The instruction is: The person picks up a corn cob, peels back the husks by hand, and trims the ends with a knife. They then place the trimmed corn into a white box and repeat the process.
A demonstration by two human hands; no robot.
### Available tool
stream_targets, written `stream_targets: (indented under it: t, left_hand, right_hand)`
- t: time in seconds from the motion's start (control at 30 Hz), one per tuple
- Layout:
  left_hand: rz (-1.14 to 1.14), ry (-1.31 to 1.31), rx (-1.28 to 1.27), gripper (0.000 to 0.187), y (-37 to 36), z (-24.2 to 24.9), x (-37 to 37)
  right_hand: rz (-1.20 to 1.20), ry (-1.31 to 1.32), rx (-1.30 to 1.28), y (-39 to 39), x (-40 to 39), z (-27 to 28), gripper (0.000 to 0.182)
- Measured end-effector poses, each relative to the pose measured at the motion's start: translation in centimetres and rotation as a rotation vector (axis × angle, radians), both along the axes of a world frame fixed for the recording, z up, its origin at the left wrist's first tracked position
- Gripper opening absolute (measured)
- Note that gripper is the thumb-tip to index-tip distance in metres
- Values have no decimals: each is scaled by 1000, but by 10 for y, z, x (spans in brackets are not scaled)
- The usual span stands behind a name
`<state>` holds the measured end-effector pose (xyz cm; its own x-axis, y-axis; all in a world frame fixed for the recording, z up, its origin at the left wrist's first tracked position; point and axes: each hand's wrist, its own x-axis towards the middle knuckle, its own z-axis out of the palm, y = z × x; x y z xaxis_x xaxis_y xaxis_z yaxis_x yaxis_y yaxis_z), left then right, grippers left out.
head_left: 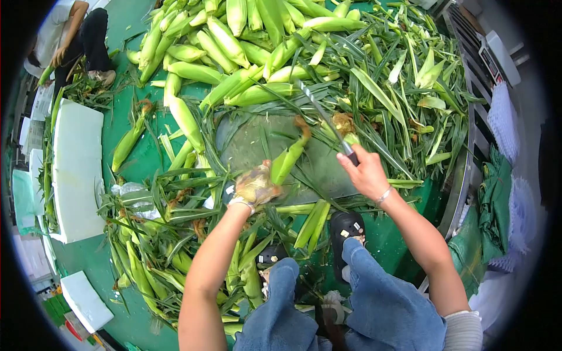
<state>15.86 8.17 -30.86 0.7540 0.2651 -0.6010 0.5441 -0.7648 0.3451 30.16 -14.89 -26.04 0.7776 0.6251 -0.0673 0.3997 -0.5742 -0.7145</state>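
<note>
My left hand, in a stained glove, is closed around the lower end of an ear of corn in its green husk, brown silk at the far tip. My bare right hand grips the dark handle of a long knife. Its blade slants up and to the left, apart from the ear I hold. Both hands are over a dark green board with leaf scraps on it. Just beyond the blade lies a cut corn tip with brown silk.
A large heap of husked ears rises beyond the board. Stripped leaves pile up at right, and more ears and leaves lie at lower left. White foam boxes stand at left. Another person crouches at upper left.
</note>
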Motion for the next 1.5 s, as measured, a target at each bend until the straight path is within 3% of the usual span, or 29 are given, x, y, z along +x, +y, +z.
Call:
stream_targets:
  t: [0.03,0.1,0.17,0.23,0.3,0.37,0.43,0.47,0.5,0.57,0.63,0.7,0.73,0.77,0.8,0.83,0.9,0.97,1.0,1.07,1.1,1.17,1.2,1.23,1.3,1.33,1.37,1.4,1.5]
  left_hand:
    - [5,7,-9,72,2,-3,-3]
    - [-129,-64,210,65,5,-7,-11]
    - [-123,-58,213,63,3,-6,-16]
    - [-117,-82,233,58,4,-2,-14]
    - [-119,-58,216,61,5,4,-13]
    - [-131,-27,197,63,10,1,-18]
    - [234,-151,-269,73,17,-7,-41]
    - [323,-210,-347,75,16,-4,-49]
    - [783,-344,-990,62,4,-6,-55]
    - [1100,-558,-1343,53,-7,-8,-43]
    - [1263,-914,-1232,39,-16,-15,-19]
    - [1479,-805,-1174,33,-6,-29,-15]
    - [1575,-741,-1176,31,0,-38,-17]
    - [1736,-819,-1301,34,-5,-45,-15]
    - [1750,-809,-1317,34,-6,-59,-19]
    - [1762,-796,-1329,34,-6,-63,-23]
    - [1773,-798,-1324,32,-7,-64,-26]
    - [1778,-834,-1334,30,-3,-56,-25]
    - [1731,-818,-1274,29,2,-51,-29]
    - [1540,-808,-1163,33,8,-34,-44]
    - [1403,-826,-1107,39,9,-24,-54]
    - [1094,-984,-1141,54,11,2,-67]
    - [980,-930,-1190,67,12,10,-69]
    - [1019,-882,-1172,74,2,4,-73]
    - [881,-821,-1201,72,-14,-6,-85]
    - [716,-618,-854,66,-19,8,-82]
    - [734,-610,-880,67,-32,6,-82]
    - [691,-592,-878,70,-45,15,-75]
    - [407,-775,-734,69,-63,65,-59]
  right_hand:
    - [-22,49,58,4,-4,19,32]
    - [-25,106,347,10,-13,38,30]
    - [11,114,401,5,-25,34,28]
    - [113,63,331,-2,-42,3,31]
    - [213,200,-249,-20,-48,-51,37]
    - [143,258,-290,-31,-50,-66,46]
    - [-60,321,-277,-39,-51,-57,48]
    - [-105,245,-194,-43,-49,-64,48]
    - [-101,233,-184,-38,-42,-59,48]
    - [-198,193,-115,-34,-40,-34,45]
    - [-237,204,110,-23,-35,0,37]
    - [-305,280,427,-7,-37,45,32]
    - [-305,280,417,1,-41,60,32]
    - [-314,284,651,10,-44,72,30]
    - [-322,287,888,13,-45,76,27]
    - [-331,287,887,10,-48,60,27]
    - [-262,226,890,5,-67,-9,28]
    - [-226,172,34,-11,-85,-70,36]
    - [-224,162,42,-12,-82,-71,36]
    - [-351,647,-162,-16,-80,-73,43]
    - [-233,296,-197,-23,-72,-70,45]
    - [-258,74,-185,-33,-61,-72,42]
    - [-270,252,-195,-31,-56,-47,41]
    - [-238,277,-243,-25,-55,-26,41]
    - [-172,522,82,-14,-67,-25,42]
    - [-153,627,274,1,-75,-20,38]
    - [-137,733,464,16,-83,-11,37]
    - [41,643,472,29,-81,3,40]
    - [-87,989,708,55,-91,30,25]
